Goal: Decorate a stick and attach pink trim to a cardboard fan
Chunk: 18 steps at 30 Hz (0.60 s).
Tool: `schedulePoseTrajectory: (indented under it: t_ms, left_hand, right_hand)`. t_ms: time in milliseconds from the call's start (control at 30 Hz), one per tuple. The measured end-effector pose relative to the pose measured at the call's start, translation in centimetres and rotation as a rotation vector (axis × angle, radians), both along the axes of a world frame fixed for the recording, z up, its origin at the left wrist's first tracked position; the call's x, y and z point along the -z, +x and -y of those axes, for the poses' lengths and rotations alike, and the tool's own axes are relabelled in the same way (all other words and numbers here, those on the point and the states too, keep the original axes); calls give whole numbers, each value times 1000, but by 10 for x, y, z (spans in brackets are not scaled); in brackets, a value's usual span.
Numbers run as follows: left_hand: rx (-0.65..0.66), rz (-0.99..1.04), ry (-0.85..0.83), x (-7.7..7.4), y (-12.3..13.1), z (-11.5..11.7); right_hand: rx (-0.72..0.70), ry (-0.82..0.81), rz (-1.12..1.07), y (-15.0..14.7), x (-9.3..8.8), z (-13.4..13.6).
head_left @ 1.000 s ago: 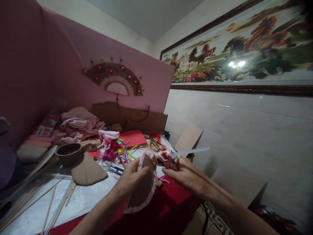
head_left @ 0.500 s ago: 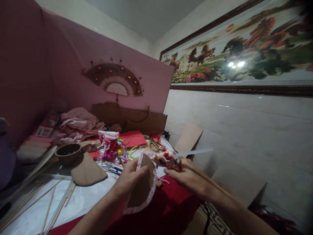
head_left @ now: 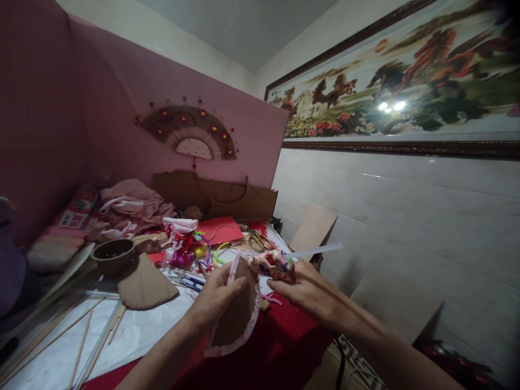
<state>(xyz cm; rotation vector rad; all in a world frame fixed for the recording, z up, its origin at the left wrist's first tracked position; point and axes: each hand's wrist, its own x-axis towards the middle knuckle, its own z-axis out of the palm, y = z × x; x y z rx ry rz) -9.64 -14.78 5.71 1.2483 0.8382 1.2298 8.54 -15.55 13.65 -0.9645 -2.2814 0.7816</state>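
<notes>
My left hand (head_left: 221, 295) grips a rounded cardboard piece (head_left: 233, 319) between thumb and fingers. White fabric with pink dots is folded over the edge of this piece. My right hand (head_left: 298, 287) is closed around a hot glue gun (head_left: 273, 264) with a colourful patterned covering. A translucent glue stick (head_left: 317, 251) juts out of the gun's back end. The gun's front points left at the upper right edge of the cardboard piece; whether its tip touches the fabric I cannot tell. Under both hands lies a dark red cloth (head_left: 284, 341).
On the left lie a cardboard fan shape (head_left: 148, 284), a brown bowl (head_left: 114, 256) and thin wooden sticks (head_left: 83, 346). Behind the hands are scissors (head_left: 258, 238), blue-handled snips (head_left: 190, 281), red paper (head_left: 221, 230) and colourful pipe cleaners. A decorated fan (head_left: 190, 130) hangs on the pink board.
My right hand has shifted a little left with the glue gun, bringing its front closer to the cardboard piece's edge. My left hand has stayed nearly still.
</notes>
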Motion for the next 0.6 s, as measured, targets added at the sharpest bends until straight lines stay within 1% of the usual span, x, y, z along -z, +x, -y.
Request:
schedulePoseTrajectory:
  t_ms: [133,267,433,600]
  left_hand:
    - [-22,12,-8,-3,1,2]
    - [-11,38,-17,-1,1,2]
    - [12,151,-103,2,0,2]
    - [46,215,-167,-1,0,5]
  right_hand:
    - [-12,40,-20,3,6,-2]
    - [15,44,-45,5,6,-1]
    - [80,-23,-63,6,2,4]
    - [67,-56,-123,7,-1,5]
